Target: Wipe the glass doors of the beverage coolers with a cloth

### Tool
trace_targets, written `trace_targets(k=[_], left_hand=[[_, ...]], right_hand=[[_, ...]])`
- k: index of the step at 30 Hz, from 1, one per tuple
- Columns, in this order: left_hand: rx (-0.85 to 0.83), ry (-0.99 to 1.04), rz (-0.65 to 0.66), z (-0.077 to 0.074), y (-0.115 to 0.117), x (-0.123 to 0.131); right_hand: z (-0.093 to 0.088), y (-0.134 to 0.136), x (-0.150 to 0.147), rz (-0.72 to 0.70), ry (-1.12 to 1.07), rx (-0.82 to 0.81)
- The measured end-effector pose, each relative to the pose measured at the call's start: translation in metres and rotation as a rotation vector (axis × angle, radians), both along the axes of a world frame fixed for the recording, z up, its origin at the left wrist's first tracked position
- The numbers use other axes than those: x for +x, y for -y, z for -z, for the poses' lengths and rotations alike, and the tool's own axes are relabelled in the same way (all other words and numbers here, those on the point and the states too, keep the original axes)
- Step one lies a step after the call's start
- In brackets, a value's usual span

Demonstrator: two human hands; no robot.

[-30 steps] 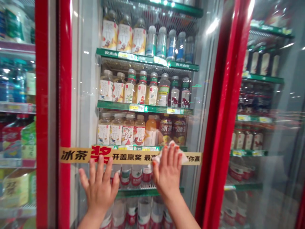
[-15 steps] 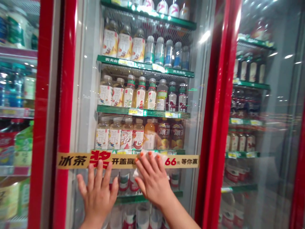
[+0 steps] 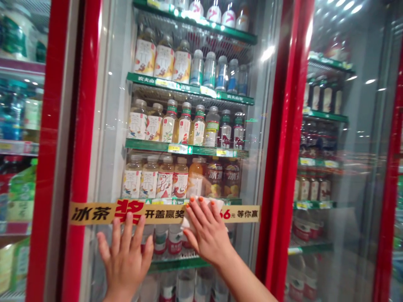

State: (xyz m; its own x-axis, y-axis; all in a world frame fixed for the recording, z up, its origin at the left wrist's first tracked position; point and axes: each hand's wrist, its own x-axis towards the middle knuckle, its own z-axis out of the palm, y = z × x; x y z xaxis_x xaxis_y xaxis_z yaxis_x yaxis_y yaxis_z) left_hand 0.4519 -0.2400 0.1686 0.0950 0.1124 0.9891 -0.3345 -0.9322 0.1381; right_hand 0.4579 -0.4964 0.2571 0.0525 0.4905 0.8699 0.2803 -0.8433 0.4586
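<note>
My left hand [image 3: 126, 256] lies spread on the glass door [image 3: 105, 176] of a drinks fridge, fingertips at the lower edge of a gold banner strip [image 3: 164, 214]. It holds nothing. My right hand [image 3: 209, 230] presses a white tissue [image 3: 187, 223] flat against the same glass, over the right half of the banner. The tissue's edges show on both sides of the fingers; the rest is hidden under the hand. Behind the glass stand rows of bottled drinks [image 3: 168, 126] on green-edged shelves [image 3: 185, 147].
Red door frames [image 3: 83, 126] border the glass on the left and right [image 3: 288, 138]. Another fridge with bottles [image 3: 315, 188] stands to the right. At the left are more shelved drinks [image 3: 22, 188]. Lights reflect in the glass.
My right hand has slid slightly right along the banner with the tissue, uncovering a character on its left and covering part of the red number. The left hand stays spread on the glass.
</note>
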Motion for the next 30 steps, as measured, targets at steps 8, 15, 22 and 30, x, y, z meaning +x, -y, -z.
trace_targets(k=[8, 15, 22, 30], left_hand=[[0.010, 0.008, -0.012, 0.001, 0.000, 0.002], [0.056, 0.033, -0.045, -0.002, -0.002, 0.000], [0.055, 0.039, -0.036, -0.002, -0.001, 0.001], [0.046, 0.027, -0.025, -0.001, -0.002, 0.000]], right_hand=[[-0.057, 0.014, 0.022, 0.044, -0.069, 0.600], [-0.028, -0.012, 0.014, -0.108, -0.022, -0.055], [-0.106, 0.024, 0.023, 0.076, -0.018, 0.574], [-0.085, 0.044, 0.018, 0.007, -0.046, 0.035]])
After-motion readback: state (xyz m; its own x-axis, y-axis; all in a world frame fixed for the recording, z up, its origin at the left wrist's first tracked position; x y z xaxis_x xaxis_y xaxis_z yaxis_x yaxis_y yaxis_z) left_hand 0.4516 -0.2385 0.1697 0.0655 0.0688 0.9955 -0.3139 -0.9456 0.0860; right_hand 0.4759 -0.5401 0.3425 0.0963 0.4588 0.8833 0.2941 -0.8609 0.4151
